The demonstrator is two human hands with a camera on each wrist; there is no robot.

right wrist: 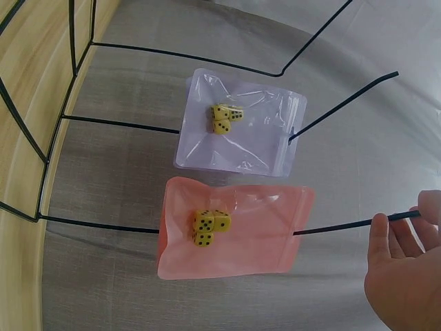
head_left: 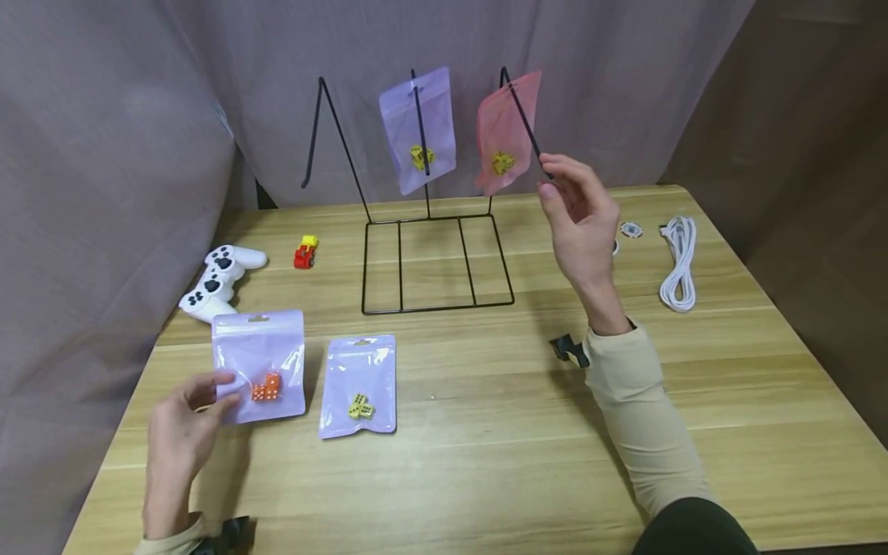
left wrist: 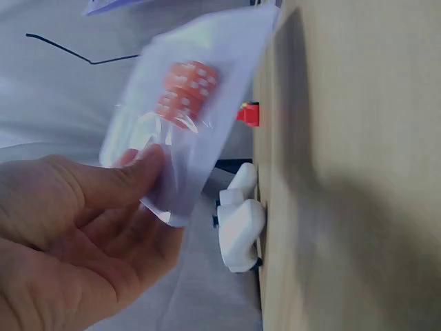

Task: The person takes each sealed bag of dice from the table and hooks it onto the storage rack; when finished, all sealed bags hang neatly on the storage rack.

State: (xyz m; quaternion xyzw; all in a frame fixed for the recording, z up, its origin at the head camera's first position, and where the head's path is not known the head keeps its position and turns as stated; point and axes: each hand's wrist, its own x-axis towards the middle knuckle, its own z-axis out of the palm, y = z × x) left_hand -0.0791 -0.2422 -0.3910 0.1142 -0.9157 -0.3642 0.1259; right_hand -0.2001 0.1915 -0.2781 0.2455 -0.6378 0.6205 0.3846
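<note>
My left hand (head_left: 182, 439) pinches the left edge of a purple zip pouch (head_left: 232, 347) with orange dice (head_left: 267, 388) inside, lifted off the table. Another purple pouch (head_left: 340, 385), holding yellow dice (head_left: 361, 408), lies to its right. At the back, a black wire rack (head_left: 437, 310) has three prongs. A purple pouch (right wrist: 255, 148) of yellow dice hangs on the middle prong and a pink pouch (right wrist: 265, 255) of yellow dice on the right one. With thumb and fingers my right hand (head_left: 583, 223) holds the tip of that right prong (right wrist: 337, 227). The left prong (head_left: 340, 127) is bare.
Behind the lifted pouch sits a white game controller (head_left: 215, 281), and a small red and yellow toy car (head_left: 305, 253) stands left of the rack. At the right are a poker chip (head_left: 632, 230) and a coiled white cable (head_left: 680, 266). Grey cloth (head_left: 173, 154) hangs behind the table.
</note>
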